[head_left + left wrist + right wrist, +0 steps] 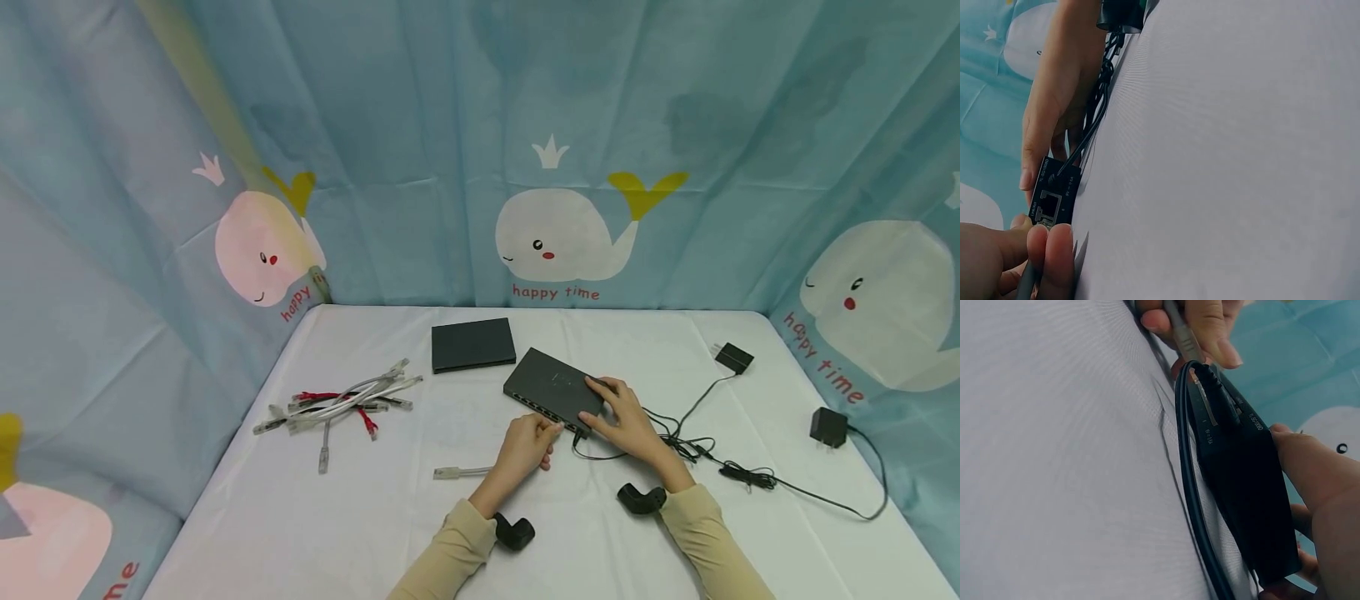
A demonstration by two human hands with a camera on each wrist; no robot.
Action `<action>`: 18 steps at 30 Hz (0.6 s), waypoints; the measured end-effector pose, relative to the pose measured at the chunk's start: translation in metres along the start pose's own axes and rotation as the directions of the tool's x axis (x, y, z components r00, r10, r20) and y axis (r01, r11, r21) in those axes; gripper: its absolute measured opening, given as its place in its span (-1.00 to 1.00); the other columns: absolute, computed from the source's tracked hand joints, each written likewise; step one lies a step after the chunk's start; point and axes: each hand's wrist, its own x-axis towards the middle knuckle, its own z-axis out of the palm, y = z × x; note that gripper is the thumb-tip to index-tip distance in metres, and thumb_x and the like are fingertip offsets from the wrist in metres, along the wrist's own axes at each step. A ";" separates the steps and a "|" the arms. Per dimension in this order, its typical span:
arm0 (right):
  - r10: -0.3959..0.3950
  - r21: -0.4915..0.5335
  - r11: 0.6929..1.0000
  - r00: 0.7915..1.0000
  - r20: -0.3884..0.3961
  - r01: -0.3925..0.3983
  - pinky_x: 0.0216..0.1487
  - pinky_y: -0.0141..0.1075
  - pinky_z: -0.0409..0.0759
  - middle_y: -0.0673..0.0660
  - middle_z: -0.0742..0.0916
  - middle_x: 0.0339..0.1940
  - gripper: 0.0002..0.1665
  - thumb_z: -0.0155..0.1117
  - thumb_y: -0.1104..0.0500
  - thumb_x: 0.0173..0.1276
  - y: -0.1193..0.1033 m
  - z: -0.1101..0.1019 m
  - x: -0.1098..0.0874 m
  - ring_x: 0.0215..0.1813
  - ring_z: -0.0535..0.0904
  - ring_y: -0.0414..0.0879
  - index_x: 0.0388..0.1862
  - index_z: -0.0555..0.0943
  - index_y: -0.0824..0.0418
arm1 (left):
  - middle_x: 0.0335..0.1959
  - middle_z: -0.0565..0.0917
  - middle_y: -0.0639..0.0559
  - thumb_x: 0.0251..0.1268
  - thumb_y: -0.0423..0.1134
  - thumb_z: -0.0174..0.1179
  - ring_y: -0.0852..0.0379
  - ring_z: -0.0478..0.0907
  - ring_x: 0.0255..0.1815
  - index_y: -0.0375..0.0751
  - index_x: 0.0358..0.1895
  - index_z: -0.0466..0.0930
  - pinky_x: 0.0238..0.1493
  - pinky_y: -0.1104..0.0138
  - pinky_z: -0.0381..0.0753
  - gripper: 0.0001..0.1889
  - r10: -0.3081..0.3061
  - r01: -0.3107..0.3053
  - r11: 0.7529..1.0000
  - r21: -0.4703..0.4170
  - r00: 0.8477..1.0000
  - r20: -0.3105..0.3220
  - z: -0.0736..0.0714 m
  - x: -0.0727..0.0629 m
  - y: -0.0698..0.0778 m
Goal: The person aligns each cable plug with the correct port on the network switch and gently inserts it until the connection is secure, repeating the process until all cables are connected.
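Observation:
A black network switch (557,382) lies on the table, its row of ports facing the person. My left hand (521,446) pinches one plug of a grey network cable (1186,342) between thumb and fingers, right at the port side. The fingertips hide how far the plug sits in. The cable's other plug (447,472) lies on the cloth to the left. My right hand (628,427) grips the right end of the switch, thumb and fingers on its edges. A black power cord (1088,134) is plugged into the port side near that end.
A second black box (472,345) lies behind, to the left. Several network cables (348,404) are heaped at left. Tangled black cords (678,446) run right to two power adapters, one (734,358) at the back and one (829,427) near the right edge. Patterned curtains surround the white table (300,533).

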 end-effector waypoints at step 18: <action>-0.002 0.006 1.000 1.000 -0.009 0.002 0.06 0.17 0.38 0.23 0.33 0.31 -0.20 0.28 -0.14 0.21 0.000 0.002 0.002 0.25 0.27 0.19 0.39 0.28 0.01 | -0.77 0.56 0.02 0.39 -0.14 0.02 0.22 0.46 -0.90 -0.39 -0.26 0.51 -0.78 0.32 0.52 -0.69 -0.007 0.016 0.995 -0.103 0.996 0.089 0.003 0.003 -0.003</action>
